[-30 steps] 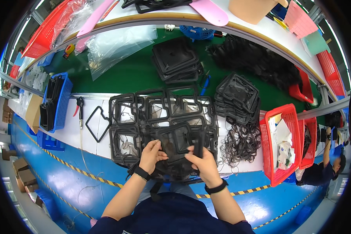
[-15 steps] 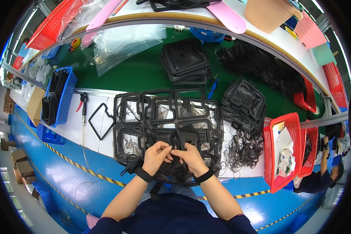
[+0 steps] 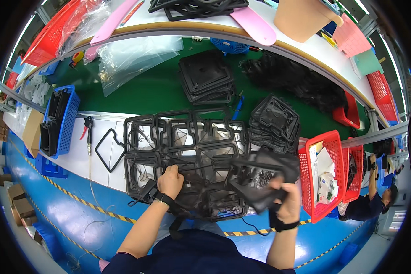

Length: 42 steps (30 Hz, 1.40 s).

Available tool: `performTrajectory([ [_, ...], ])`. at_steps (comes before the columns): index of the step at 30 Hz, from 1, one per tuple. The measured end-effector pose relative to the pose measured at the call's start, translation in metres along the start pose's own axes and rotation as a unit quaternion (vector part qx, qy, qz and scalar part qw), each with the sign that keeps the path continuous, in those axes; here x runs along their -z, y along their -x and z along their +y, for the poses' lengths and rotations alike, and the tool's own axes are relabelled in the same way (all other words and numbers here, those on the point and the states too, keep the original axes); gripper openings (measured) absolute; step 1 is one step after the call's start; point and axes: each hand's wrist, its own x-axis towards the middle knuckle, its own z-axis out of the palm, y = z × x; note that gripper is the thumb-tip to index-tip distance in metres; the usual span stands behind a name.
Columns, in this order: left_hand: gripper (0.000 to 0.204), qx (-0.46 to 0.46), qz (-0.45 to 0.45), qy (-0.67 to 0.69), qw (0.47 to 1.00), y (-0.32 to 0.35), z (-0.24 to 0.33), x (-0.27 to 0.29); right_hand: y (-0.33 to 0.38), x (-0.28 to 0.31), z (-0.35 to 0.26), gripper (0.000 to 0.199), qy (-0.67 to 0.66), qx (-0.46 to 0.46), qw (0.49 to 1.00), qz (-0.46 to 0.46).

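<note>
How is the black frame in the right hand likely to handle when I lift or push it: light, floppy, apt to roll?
The black frame is probably light for its size: the right hand seems to hold it alone, and its middle looks see-through. Its angular outline makes rolling unlikely. It may flex somewhat at its narrow sides, though blur hides its true stiffness.

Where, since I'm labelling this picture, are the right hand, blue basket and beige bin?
Right hand [image 3: 287,206]: head view, middle of the hand.
Blue basket [image 3: 69,123]: head view, right side wall.
Beige bin [image 3: 301,20]: head view, near wall.
</note>
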Motion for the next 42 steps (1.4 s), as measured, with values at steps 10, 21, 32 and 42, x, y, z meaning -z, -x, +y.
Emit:
performTrajectory([
  [10, 0.02, -0.018, -0.044, -0.139, 0.989, -0.007, 0.009, 0.015, 0.105, 0.005, -0.127, 0.015, 0.005, 0.302, 0.953, 0.011],
  [21, 0.095, -0.389, -0.183, 0.192, 0.882, 0.047, 0.158, 0.024, 0.065, -0.04, -0.08, 0.02, 0.112, 0.242, 0.964, -0.024],
  [32, 0.019, -0.353, -0.205, -0.035, 0.912, 0.031, 0.111, -0.056, 0.114, -0.045, -0.133, 0.015, -0.095, 0.275, 0.938, -0.188],
  [42, 0.016, -0.369, -0.2, -0.1, 0.902, 0.037, 0.114, -0.047, 0.142, -0.06, -0.178, 0.014, 0.003, 0.375, 0.9, -0.224],
])
